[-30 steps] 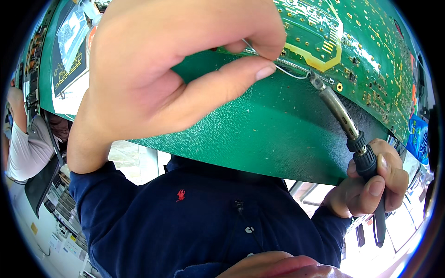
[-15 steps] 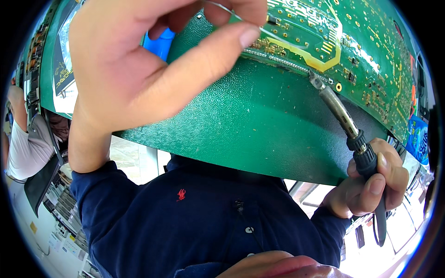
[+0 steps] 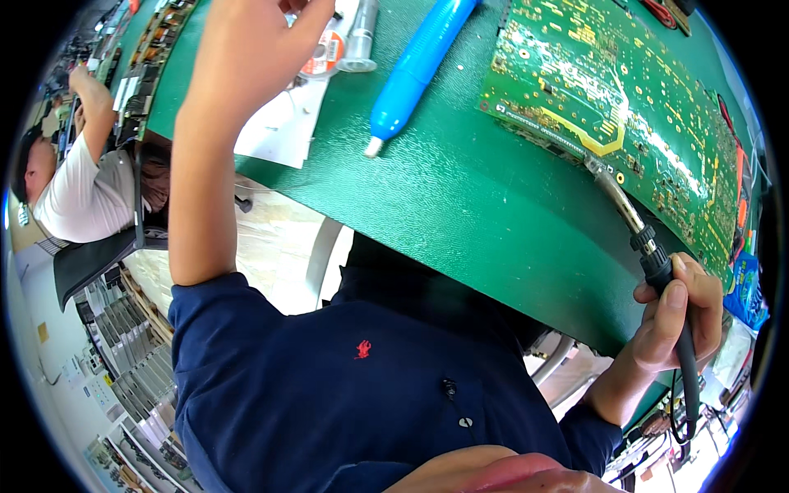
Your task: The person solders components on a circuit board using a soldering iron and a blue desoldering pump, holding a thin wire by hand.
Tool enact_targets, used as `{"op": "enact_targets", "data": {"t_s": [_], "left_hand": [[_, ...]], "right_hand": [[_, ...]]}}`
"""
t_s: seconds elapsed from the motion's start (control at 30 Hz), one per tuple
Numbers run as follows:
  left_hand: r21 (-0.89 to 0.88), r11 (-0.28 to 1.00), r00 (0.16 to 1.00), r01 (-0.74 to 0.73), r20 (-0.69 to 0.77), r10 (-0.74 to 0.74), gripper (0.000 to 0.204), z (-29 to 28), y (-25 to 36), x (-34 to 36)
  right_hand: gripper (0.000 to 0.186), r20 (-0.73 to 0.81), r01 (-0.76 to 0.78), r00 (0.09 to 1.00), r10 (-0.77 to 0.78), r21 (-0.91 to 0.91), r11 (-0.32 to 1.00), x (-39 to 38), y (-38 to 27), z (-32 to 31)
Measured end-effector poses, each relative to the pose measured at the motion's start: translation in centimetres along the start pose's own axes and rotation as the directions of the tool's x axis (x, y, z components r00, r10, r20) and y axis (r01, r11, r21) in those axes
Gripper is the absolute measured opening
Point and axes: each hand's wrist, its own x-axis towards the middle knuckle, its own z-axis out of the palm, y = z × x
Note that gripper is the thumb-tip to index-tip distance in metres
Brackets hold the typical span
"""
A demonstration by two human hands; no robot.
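My right hand (image 3: 682,316) grips a soldering iron (image 3: 657,261) by its dark handle. The iron's tip rests at the near edge of a green circuit board (image 3: 567,74), by a row of metal pins (image 3: 538,131). At the upper left, my left hand (image 3: 263,49) is beside a spool with an orange label (image 3: 327,56). The top edge cuts off most of its fingers, so what they hold is hidden. Between the hand and the board lies a blue desoldering pump (image 3: 419,70) with a white tip. A grey flanged tube (image 3: 360,37) touches the spool.
The green mat (image 3: 444,197) covers the table. White paper (image 3: 275,131) lies under the spool. A blue packet (image 3: 746,287) and red leads (image 3: 657,11) are on the right. At far left a co-worker in a light shirt (image 3: 90,193) sits near a row of boards (image 3: 152,70).
My left hand, which held thin solder wire over the board, has moved away to the upper left, toward the spool. The soldering iron stays at the board's edge. The view has shifted.
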Motion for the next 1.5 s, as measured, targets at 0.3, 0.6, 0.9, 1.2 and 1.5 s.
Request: {"op": "enact_targets", "data": {"t_s": [0.3,0.6,0.9,1.2,1.5], "left_hand": [[0.197,0.973,0.981,-0.124,0.172,0.090,0.013,-1.0,-3.3,-1.5],[0.088,0.975,0.970,-0.202,0.159,0.186,0.015,2.2,3.4,2.5],[0.188,0.981,0.932,0.046,0.345,-0.110,0.028,4.5,0.4,8.2],[0.376,0.925,0.884,0.051,0.414,-0.217,0.061,5.6,2.0,8.8],[0.192,0.974,0.760,0.117,0.614,-0.212,0.049,5.5,0.3,9.5]], "right_hand": [[0.008,0.064,0.053,0.997,-0.053,-0.001,0.999,0.3,0.2,-0.6],[0.002,0.044,0.056,0.997,-0.055,-0.016,0.998,0.2,0.3,-1.0],[0.005,0.060,0.079,0.995,-0.077,-0.029,0.996,0.1,0.1,-0.9],[0.007,0.061,0.094,0.994,-0.091,-0.045,0.995,0.1,0.1,-0.9],[0.004,0.102,0.135,0.986,-0.130,-0.040,0.990,0.1,0.5,-1.2]]}}
